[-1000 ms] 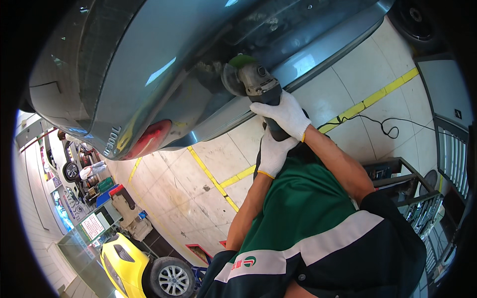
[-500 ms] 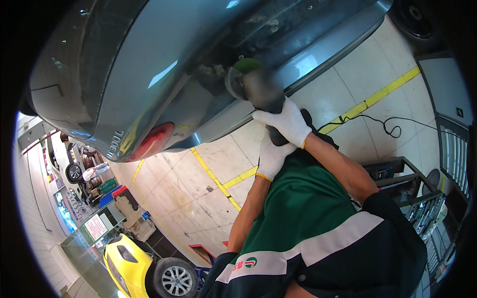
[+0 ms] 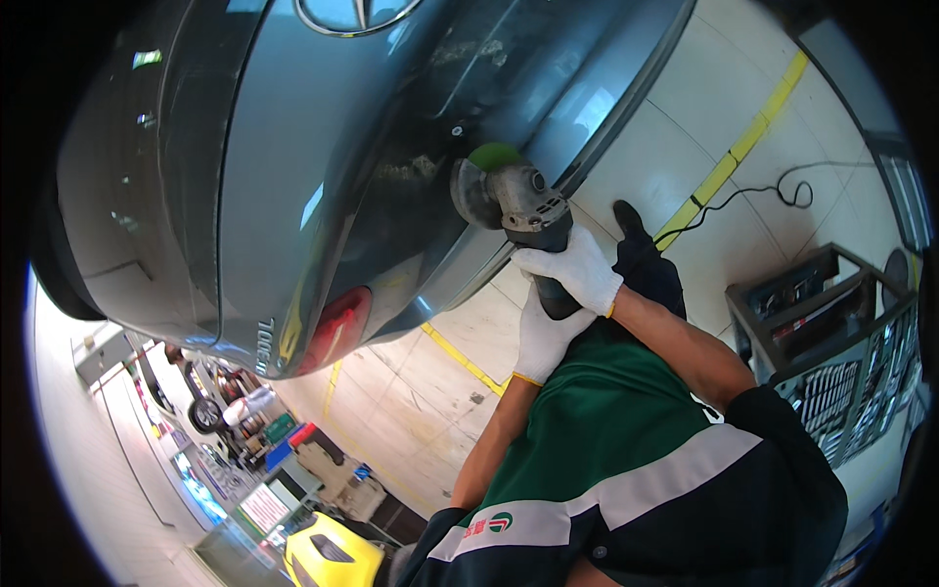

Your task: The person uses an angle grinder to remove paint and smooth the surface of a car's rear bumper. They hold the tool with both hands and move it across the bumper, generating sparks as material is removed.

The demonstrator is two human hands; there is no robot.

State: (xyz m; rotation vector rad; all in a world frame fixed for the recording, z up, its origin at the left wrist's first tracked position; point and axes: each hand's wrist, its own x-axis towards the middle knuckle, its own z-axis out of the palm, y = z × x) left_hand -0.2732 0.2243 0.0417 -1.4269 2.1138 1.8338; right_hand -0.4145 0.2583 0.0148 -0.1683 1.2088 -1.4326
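Note:
An angle grinder with a grey guard and a green disc is held out from my body, its head at the lower rear of a dark blue-grey car. My right hand, in a white glove, wraps the body just behind the grinder's head. Lower down, my left hand, also gloved, is closed round the rear of the grinder. The disc lies against or very near the bumper; I cannot tell whether it touches. Scuffed, dull patches show on the bumper around it.
A black cord trails over the tiled floor past yellow line tape. At right stands a metal tool cart with tools. A red tail lamp is left of my hands; a yellow car is at lower left.
The view has turned, and the car and floor have shifted in it. The grinder's head, smeared before, now shows sharply. Both hands keep their hold.

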